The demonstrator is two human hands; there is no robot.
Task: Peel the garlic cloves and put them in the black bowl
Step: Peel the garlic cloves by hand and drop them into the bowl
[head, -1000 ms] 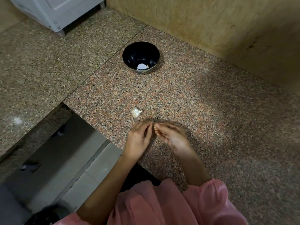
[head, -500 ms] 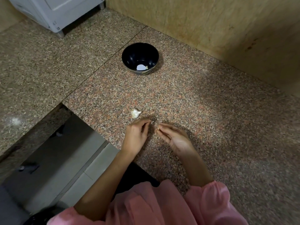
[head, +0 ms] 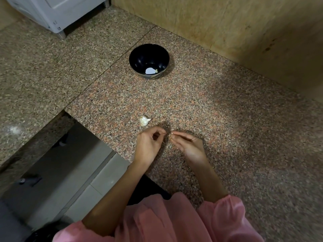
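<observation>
Early stage, apparently: one pale clove [head: 156, 71] inside black bowl [head: 148, 53]; well short of it, left hand [head: 148, 144] and right hand [head: 189, 145] pinching a tiny clove [head: 169, 135], unpeeled garlic [head: 144, 121] waiting.

The scrap [head: 170, 135] the right hand [head: 190, 145] pinched was way too tiny to call clove or skin, and I couldn't tell if the left hand [head: 148, 142] had it too. Pale blob [head: 150, 71] in the black bowl [head: 139, 53]: clove or glare, no idea. White appliance [head: 57, 13] got cut off up top, pink sleeves [head: 225, 217] at the bottom, dark stuff [head: 30, 179] on the floor [head: 70, 163] was just blur.
</observation>
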